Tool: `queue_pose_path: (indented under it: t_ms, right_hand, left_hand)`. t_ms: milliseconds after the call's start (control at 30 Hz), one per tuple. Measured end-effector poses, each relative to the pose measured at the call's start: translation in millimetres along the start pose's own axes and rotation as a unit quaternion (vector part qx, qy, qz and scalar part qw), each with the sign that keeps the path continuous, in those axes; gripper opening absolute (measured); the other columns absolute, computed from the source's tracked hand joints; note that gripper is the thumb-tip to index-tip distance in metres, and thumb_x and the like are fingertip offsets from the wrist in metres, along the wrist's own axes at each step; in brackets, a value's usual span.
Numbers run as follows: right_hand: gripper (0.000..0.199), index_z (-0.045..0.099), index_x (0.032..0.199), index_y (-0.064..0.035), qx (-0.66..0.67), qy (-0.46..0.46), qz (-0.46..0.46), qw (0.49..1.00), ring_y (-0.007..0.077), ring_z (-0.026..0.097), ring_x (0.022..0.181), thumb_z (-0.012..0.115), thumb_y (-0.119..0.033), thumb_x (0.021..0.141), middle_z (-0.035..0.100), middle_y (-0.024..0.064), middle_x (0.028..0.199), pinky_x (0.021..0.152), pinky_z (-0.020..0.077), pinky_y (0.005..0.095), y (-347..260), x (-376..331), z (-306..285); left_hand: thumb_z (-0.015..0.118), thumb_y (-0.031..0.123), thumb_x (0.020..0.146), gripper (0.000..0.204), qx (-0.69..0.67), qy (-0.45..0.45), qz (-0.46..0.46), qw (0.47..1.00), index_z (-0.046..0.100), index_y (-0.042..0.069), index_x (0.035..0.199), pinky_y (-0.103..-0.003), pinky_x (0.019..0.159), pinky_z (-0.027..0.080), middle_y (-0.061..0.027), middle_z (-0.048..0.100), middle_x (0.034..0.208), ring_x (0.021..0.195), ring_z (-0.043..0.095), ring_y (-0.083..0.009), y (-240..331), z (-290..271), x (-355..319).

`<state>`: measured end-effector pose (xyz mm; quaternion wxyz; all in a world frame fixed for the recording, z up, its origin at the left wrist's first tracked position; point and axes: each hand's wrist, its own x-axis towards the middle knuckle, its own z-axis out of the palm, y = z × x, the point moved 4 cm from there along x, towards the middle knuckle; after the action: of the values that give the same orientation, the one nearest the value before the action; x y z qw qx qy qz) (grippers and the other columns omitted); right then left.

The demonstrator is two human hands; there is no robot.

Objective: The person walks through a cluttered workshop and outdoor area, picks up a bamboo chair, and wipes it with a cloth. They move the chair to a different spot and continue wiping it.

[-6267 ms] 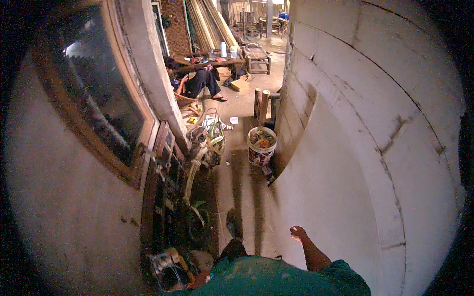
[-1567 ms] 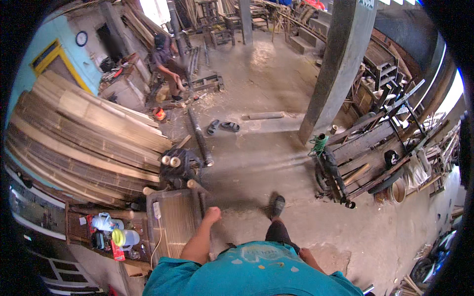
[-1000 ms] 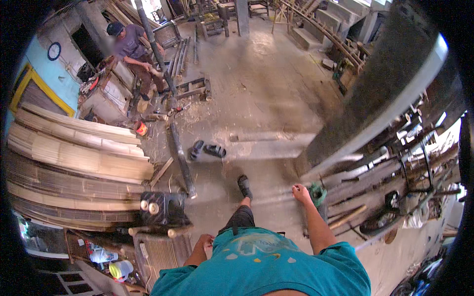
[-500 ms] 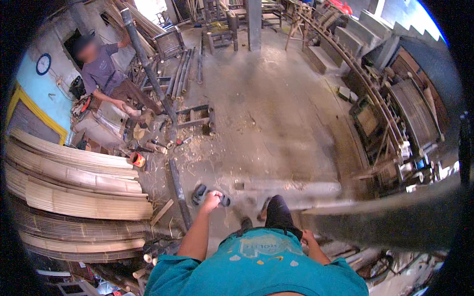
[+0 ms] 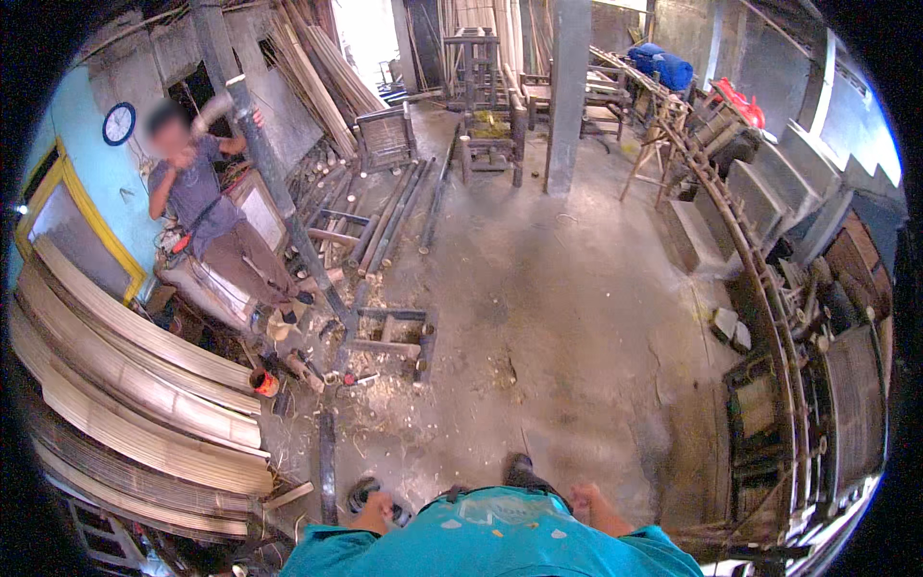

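Observation:
My left hand [image 5: 378,510] hangs low at the lower edge, its fingers closed around a dark grey object [image 5: 362,493]. The object juts out on both sides of the fist; its kind is not clear. My right hand [image 5: 584,497] hangs beside my right hip with the fingers curled in, and nothing shows in it. Between the hands, one dark shoe [image 5: 520,469] is on the concrete floor. A long dark pole [image 5: 328,462] lies on the floor left of my left hand.
Split-bamboo panels [image 5: 144,385] are stacked at the left. Another person [image 5: 216,207] stands by a slanting dark pole [image 5: 269,173]. A low wooden frame [image 5: 389,344] lies among shavings. A concrete pillar [image 5: 567,96] rises ahead; bamboo rails [image 5: 760,279] and concrete steps [image 5: 707,231] are at right.
My view has tilted up, so more of the far room shows and my hands sit lower. The other person has straightened and lifted one hand toward the head.

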<state>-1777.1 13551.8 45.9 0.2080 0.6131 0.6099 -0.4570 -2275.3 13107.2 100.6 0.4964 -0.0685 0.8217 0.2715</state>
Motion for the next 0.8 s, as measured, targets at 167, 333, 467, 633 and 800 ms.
queue_pose_path:
  t_ms: [167, 333, 467, 633, 800]
  right_hand:
    - [0.023, 0.063, 0.087, -0.0018, -0.144, 0.244, -0.315, 0.906, 0.0224, 0.064, 0.071, 0.052, -0.021, 0.082, 0.065, 0.0131, 0.078, 0.059, 0.0511, 0.037, -206.7, 130.1, -202.6]
    - [0.027, 0.062, 0.089, -0.0005, 0.06, 0.212, -0.287, 0.932, 0.0189, 0.063, 0.063, 0.052, -0.025, 0.083, 0.065, 0.0115, 0.072, 0.055, 0.0485, 0.0311, -379.8, 216.2, -313.5]
    - [0.026, 0.063, 0.09, -0.0015, 0.024, 0.179, -0.279, 0.943, 0.0181, 0.062, 0.063, 0.051, -0.024, 0.083, 0.065, 0.0117, 0.073, 0.057, 0.0483, 0.0332, -459.9, 278.6, -330.8]
    - [0.043, 0.064, 0.087, 0.0, 0.11, -0.065, 0.039, 0.991, 0.026, 0.062, 0.072, 0.053, -0.041, 0.081, 0.065, 0.0136, 0.076, 0.063, 0.0475, 0.0428, -473.6, 336.9, -310.0]
    - [0.038, 0.066, 0.085, -0.0016, 0.019, -0.024, -0.06, 0.998, 0.0236, 0.061, 0.073, 0.053, -0.037, 0.081, 0.065, 0.0122, 0.077, 0.062, 0.0477, 0.0402, -564.2, 346.3, -374.9]
  left_hand:
    - [0.048, 0.005, 0.078, 0.022, -0.193, -0.032, -0.059, 0.979, 0.061, 0.008, 0.095, -0.035, 0.041, 0.04, -0.0039, 0.05, 0.064, 0.05, 0.047, -0.0183, 101.9, 44.0, -19.5]
    - [0.047, 0.009, 0.08, 0.02, -0.225, -0.036, -0.056, 0.972, 0.062, 0.008, 0.093, -0.037, 0.041, 0.039, -0.0057, 0.049, 0.058, 0.049, 0.047, -0.0208, 234.4, 55.2, 54.7]
    - [0.044, 0.015, 0.082, 0.022, -0.148, -0.02, -0.048, 0.988, 0.064, 0.007, 0.088, -0.039, 0.044, 0.042, -0.0094, 0.053, 0.06, 0.054, 0.053, -0.0236, 346.8, 51.2, 215.6]
    - [0.043, 0.022, 0.083, 0.029, 0.132, 0.073, 0.082, 0.985, 0.065, 0.004, 0.077, -0.042, 0.054, 0.047, -0.0156, 0.061, 0.066, 0.064, 0.062, -0.0275, 596.9, 30.8, 373.4]
    - [0.053, 0.025, 0.084, 0.02, -0.154, -0.017, 0.197, 0.968, 0.062, 0.007, 0.087, -0.033, 0.051, 0.043, -0.0039, 0.059, 0.068, 0.061, 0.055, -0.0162, 969.6, -11.7, 309.2]
